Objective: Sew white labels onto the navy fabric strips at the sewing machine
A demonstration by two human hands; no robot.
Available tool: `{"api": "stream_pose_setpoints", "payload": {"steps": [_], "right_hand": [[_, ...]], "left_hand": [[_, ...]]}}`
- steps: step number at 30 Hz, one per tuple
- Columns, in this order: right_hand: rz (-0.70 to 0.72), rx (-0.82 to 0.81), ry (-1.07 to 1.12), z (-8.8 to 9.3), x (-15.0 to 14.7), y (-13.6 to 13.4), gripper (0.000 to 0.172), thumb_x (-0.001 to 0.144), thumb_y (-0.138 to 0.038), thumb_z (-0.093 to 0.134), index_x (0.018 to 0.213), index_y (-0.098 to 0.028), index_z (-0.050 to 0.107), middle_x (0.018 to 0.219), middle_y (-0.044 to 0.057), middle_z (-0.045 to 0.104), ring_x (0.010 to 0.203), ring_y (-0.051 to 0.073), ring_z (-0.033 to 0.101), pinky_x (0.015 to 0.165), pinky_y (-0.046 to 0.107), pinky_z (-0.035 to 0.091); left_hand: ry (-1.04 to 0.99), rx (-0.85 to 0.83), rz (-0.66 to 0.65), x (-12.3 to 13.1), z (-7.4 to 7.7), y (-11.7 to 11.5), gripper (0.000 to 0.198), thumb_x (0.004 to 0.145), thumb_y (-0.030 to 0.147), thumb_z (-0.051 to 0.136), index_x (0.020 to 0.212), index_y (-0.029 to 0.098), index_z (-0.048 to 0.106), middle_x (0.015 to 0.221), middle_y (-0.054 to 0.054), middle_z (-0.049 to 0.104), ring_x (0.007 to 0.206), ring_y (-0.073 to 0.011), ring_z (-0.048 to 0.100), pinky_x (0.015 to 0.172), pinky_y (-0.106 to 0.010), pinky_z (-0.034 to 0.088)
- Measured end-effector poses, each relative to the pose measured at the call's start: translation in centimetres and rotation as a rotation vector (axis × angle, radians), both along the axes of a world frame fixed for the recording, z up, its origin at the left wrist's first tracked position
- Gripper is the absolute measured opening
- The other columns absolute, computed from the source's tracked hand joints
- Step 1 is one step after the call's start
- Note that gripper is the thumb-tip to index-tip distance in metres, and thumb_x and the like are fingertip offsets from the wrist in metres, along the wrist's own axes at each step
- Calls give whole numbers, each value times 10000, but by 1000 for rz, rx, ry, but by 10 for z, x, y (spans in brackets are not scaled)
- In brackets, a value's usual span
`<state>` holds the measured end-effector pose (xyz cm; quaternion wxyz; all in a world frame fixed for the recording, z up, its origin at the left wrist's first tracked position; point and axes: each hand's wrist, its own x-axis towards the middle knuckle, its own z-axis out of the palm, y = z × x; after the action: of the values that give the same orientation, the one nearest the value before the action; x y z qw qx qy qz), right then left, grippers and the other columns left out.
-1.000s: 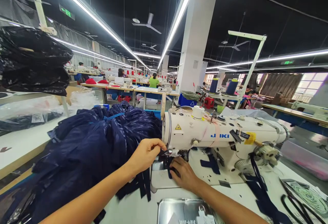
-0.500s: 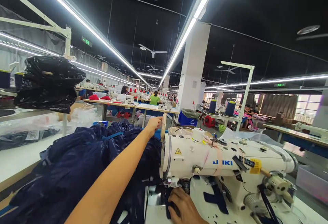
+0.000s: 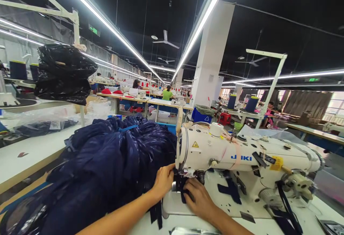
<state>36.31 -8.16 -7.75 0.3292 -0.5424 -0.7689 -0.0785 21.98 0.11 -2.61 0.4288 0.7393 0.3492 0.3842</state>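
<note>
A white sewing machine (image 3: 228, 152) marked JUKI stands on the table in front of me. My left hand (image 3: 163, 182) is beside the left end of its head, close to the needle area. Its fingers are bent and pressed together; whatever they may hold is hidden. At the needle area, my right hand (image 3: 198, 196) has its curled fingers on a piece of dark navy fabric (image 3: 184, 195). The needle and presser foot are mostly hidden. To the left of both hands lies a large heap of navy fabric (image 3: 115, 167).
A black plastic bag (image 3: 64, 72) hangs from a post at the left. Navy scraps (image 3: 229, 190) lie on the machine bed. Behind the machine are thread cones (image 3: 251, 104), a blue bin (image 3: 200, 116) and a pillar (image 3: 212, 56). Other people sit at machines farther back.
My left hand has come down from the round disc atop the machine's left end to the needle area. My right hand stays on the fabric. The view has shifted slightly.
</note>
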Motion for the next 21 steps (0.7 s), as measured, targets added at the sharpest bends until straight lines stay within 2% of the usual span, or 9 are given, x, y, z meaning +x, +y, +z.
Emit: {"api": "stream_pose_setpoints", "payload": {"steps": [3, 5, 7, 12, 14, 18, 21], "right_hand": [[5, -2, -7, 0, 1, 0, 138, 718, -89, 446, 783, -181, 526, 806, 63, 550, 784, 194, 509, 695, 322, 436], [11, 5, -9, -1, 1, -1, 138, 727, -89, 442, 789, -180, 526, 808, 65, 551, 785, 192, 508, 703, 324, 437], [20, 9, -12, 0, 2, -1, 138, 735, -92, 441, 793, -180, 531, 806, 63, 553, 785, 189, 508, 707, 323, 439], [32, 10, -13, 2, 4, -2, 131, 761, -127, 434, 803, -177, 547, 789, 67, 558, 774, 190, 510, 692, 329, 444], [36, 1, 7, 5, 5, -2, 132, 770, -144, 429, 797, -174, 555, 788, 71, 565, 775, 190, 513, 699, 334, 441], [33, -76, 127, 13, 0, -4, 210, 814, -186, 389, 706, -176, 568, 736, 57, 586, 738, 173, 523, 719, 333, 419], [-29, -219, 420, 20, -15, -4, 219, 805, -275, 419, 695, -172, 578, 710, 47, 605, 637, 151, 516, 630, 308, 415]], "left_hand": [[233, 180, 30, -8, -10, -15, 373, 745, 93, 367, 1032, 157, 596, 899, -92, 664, 841, -211, 596, 757, -306, 410], [302, 198, 19, -11, -10, -21, 375, 770, 101, 344, 1063, 154, 571, 875, -97, 664, 806, -213, 600, 734, -313, 410], [383, 271, -17, -15, -8, -29, 350, 776, 97, 330, 1002, 158, 589, 824, -90, 662, 782, -217, 594, 735, -326, 402], [690, 691, -421, -32, -15, -54, 264, 643, 31, 421, 811, 148, 589, 738, -69, 649, 678, -194, 582, 740, -322, 392], [742, 755, -462, -37, -19, -58, 268, 626, 25, 428, 815, 141, 578, 729, -71, 645, 643, -183, 579, 711, -312, 393], [727, 807, -436, -38, -24, -53, 292, 660, 23, 398, 859, 142, 575, 732, -82, 639, 663, -189, 582, 702, -323, 381], [711, 819, -453, -36, -26, -49, 342, 662, 21, 391, 927, 136, 574, 749, -89, 639, 658, -189, 576, 686, -325, 373]]}}
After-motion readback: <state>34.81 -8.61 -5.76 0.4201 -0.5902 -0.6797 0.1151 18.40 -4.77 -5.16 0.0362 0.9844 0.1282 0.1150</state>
